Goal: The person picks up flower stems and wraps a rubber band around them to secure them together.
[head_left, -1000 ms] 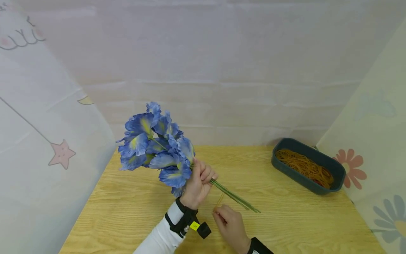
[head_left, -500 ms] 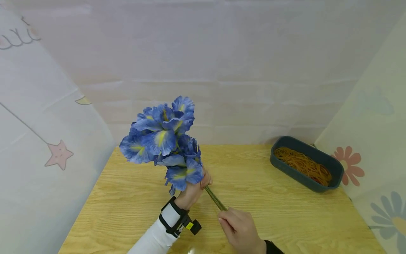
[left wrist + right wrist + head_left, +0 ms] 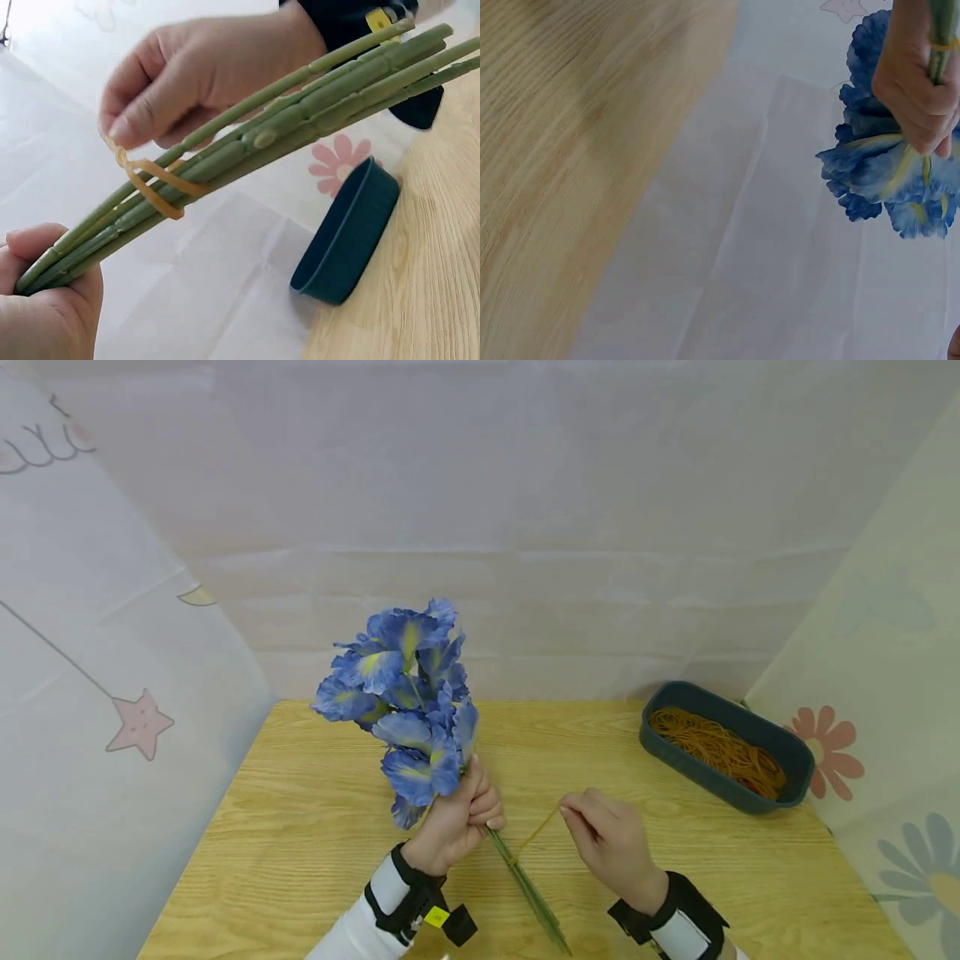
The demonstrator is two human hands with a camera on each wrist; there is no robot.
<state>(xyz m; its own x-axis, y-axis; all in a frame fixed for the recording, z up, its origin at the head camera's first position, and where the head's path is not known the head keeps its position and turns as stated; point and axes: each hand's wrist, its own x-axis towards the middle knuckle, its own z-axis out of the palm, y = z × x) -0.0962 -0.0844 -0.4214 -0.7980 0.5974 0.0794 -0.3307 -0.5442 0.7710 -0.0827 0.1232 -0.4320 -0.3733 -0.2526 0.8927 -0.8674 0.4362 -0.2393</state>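
Ruffled blue flowers (image 3: 408,735), green stems (image 3: 292,114) partly hidden, are gripped by the left hand (image 3: 457,817), a tan rubber band (image 3: 154,199) by the right hand (image 3: 611,843).

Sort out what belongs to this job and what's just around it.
In the job: blue flowers, green stems in the left hand, rubber band in the right hand, probably the blue tub of spare bands.

Just around: pink star and red flower, both printed decoration.
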